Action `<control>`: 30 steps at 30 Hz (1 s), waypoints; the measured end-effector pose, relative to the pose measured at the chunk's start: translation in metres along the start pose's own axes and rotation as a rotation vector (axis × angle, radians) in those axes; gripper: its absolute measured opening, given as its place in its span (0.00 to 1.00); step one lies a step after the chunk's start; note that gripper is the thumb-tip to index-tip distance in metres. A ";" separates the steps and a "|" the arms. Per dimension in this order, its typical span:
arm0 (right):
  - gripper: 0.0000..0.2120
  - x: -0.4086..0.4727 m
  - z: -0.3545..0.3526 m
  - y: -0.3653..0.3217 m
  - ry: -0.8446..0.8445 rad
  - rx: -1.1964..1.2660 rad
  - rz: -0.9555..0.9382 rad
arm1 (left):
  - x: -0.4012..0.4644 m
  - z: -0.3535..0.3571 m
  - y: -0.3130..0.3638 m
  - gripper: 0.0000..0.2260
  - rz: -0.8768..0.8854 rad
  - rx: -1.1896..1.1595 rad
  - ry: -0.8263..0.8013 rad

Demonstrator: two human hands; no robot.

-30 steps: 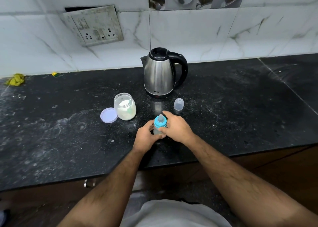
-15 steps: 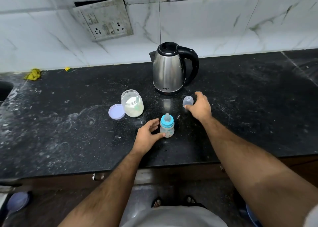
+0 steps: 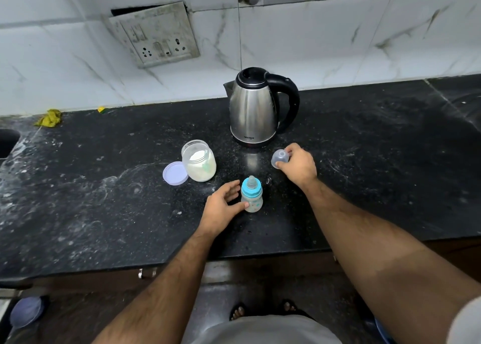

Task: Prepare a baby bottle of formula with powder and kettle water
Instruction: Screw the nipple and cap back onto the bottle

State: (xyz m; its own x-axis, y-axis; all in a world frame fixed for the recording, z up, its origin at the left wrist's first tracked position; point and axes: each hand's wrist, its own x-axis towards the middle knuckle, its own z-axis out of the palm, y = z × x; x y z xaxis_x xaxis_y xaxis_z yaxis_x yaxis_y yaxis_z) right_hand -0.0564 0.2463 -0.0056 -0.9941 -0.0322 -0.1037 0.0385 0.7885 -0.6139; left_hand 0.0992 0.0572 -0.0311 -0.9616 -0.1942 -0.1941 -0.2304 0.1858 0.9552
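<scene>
We see the bottle (image 3: 251, 197) upright on the counter (image 3: 104, 213), left hand (image 3: 222, 208) touching its side. Right hand (image 3: 298, 165) pinches the cap (image 3: 279, 158) near the kettle (image 3: 256, 109). Open powder jar (image 3: 199, 164) beside its lid (image 3: 175, 173).

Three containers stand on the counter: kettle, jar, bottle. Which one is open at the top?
The powder jar: its lilac lid lies beside it. The kettle has its lid down, and the baby bottle wears its blue teat collar.

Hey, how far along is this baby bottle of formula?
Nearly finished. Done: the blue teat collar is on the bottle. In hand: the right hand pinches the clear cap; the left hand touches the bottle. Left: capping it and closing the powder jar, whose lid lies beside it.
</scene>
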 end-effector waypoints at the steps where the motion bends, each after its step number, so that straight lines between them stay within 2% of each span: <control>1: 0.18 -0.004 -0.002 -0.002 0.006 0.023 -0.013 | 0.000 0.001 0.000 0.31 0.010 -0.005 -0.006; 7: 0.24 -0.035 -0.024 -0.027 0.017 0.288 -0.136 | 0.001 0.008 0.002 0.26 0.066 -0.026 -0.031; 12: 0.19 -0.075 -0.047 -0.052 -0.051 0.423 -0.298 | 0.001 0.008 -0.001 0.26 0.076 -0.041 -0.036; 17: 0.20 -0.100 -0.043 -0.054 -0.139 0.290 -0.425 | 0.002 0.006 -0.005 0.27 0.073 -0.022 -0.043; 22: 0.22 -0.103 -0.030 -0.042 -0.170 0.073 -0.463 | 0.002 0.007 -0.005 0.26 0.073 -0.041 -0.041; 30: 0.20 -0.105 -0.018 -0.037 -0.176 0.023 -0.496 | 0.001 0.008 -0.004 0.26 0.085 -0.059 -0.039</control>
State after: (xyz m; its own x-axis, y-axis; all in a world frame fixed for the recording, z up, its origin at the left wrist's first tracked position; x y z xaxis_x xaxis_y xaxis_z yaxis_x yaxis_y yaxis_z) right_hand 0.0450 0.2316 0.0421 -0.8612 -0.5026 0.0755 -0.4285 0.6383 -0.6395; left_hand 0.0979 0.0635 -0.0369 -0.9826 -0.1420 -0.1197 -0.1400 0.1428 0.9798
